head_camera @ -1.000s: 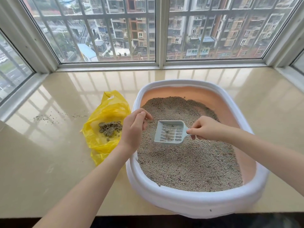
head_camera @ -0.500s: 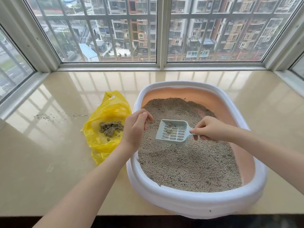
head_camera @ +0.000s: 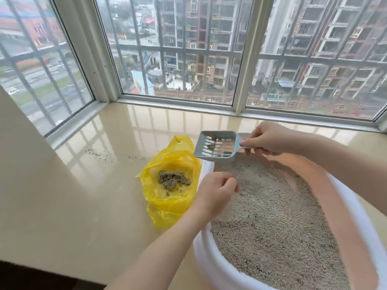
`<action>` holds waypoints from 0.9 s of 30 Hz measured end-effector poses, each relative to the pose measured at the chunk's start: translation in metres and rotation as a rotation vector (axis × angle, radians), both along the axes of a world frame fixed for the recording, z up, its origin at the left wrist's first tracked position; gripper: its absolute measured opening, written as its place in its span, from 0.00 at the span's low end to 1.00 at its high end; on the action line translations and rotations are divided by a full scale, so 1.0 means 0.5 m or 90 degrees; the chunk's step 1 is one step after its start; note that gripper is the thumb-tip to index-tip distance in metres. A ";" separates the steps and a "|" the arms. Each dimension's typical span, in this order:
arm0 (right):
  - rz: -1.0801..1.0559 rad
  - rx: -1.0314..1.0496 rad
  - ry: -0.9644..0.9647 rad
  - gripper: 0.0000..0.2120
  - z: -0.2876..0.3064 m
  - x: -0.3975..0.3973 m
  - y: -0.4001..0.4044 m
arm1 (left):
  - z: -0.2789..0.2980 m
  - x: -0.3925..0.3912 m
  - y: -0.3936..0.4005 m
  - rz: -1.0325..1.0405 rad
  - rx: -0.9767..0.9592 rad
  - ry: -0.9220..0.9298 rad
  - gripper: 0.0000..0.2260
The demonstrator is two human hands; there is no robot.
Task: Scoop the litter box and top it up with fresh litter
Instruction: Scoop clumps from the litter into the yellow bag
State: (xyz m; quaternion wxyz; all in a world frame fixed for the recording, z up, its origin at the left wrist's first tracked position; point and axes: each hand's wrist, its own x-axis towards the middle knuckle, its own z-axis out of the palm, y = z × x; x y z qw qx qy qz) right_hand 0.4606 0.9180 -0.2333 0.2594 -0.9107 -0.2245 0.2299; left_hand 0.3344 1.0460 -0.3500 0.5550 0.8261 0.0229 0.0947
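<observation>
A white litter box (head_camera: 204,262) with a peach inner wall holds grey litter (head_camera: 272,222) at the lower right. My right hand (head_camera: 272,138) grips the handle of a pale blue slotted scoop (head_camera: 217,146), lifted over the box's far left rim with a few small clumps in it. My left hand (head_camera: 215,193) hovers over the box's left rim, fingers loosely curled, holding nothing. Left of the box, a yellow plastic bag (head_camera: 169,181) lies open with a pile of scooped clumps (head_camera: 172,178) inside.
Everything sits on a glossy beige window sill (head_camera: 83,195). Spilled litter grains (head_camera: 100,153) dot the sill beyond the bag. Barred windows (head_camera: 182,51) enclose the back and left sides. A beige wall edge (head_camera: 18,130) stands at the left.
My right hand has raised the scoop out of the litter and carried it left toward the bag. The view has swung left and up. My left hand stays by the box's left rim.
</observation>
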 end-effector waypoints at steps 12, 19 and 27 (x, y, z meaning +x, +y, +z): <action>0.224 -0.326 -0.211 0.14 -0.075 -0.008 0.280 | 0.004 -0.006 0.006 -0.017 -0.036 0.007 0.12; 0.329 -0.518 -0.460 0.11 -0.102 -0.034 0.350 | -0.001 -0.004 0.010 -0.020 -0.025 0.004 0.12; 0.519 -0.622 -0.669 0.16 -0.080 -0.078 0.360 | 0.005 -0.006 0.011 -0.010 -0.022 0.007 0.13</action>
